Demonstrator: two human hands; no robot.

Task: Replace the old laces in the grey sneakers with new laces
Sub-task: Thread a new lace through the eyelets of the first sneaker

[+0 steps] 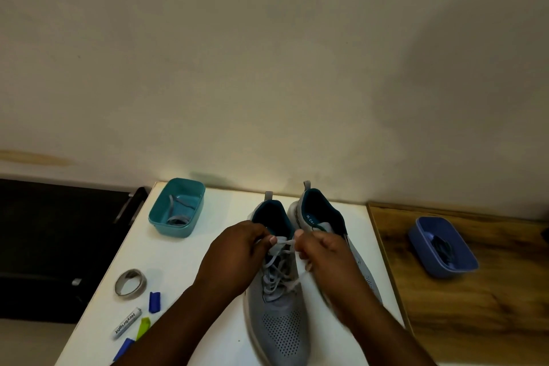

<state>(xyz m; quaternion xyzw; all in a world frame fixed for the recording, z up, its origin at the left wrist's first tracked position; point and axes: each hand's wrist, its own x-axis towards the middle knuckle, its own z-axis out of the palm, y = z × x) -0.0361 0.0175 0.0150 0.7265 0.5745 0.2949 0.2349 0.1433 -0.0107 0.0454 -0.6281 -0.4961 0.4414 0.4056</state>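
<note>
Right, both my hands are up at the top eyelets of the near grey sneaker [274,300], which sits toe toward me on the white table [208,261]. My left hand [234,258] is curled in, thumb and fingertips pinching one end of the pale grey lace [279,269] beside the tongue. My right hand [323,258] is curled too, pinching the other end, and a strand runs taut between the two pinches across the shoe's mouth. Below my fingers the lace criss-crosses down the throat of the shoe, with a loose tail trailing under my right hand. That hand is a bit blurred low down, so I can't tell exactly how the tail lies.

The second grey sneaker [323,217] stands just beside the first, on its right, heel to the wall, teal lining showing; my right wrist hides most of its front.

Off to the left at the back, a teal tub [166,217] holds a grey lace [178,211] coiled inside. To the right, on the wooden surface [475,321], a blue tub [463,264] holds something dark. Near my left forearm lie a roll of grey tape [130,282], a white marker [127,323], blue bits and a green one.
</note>
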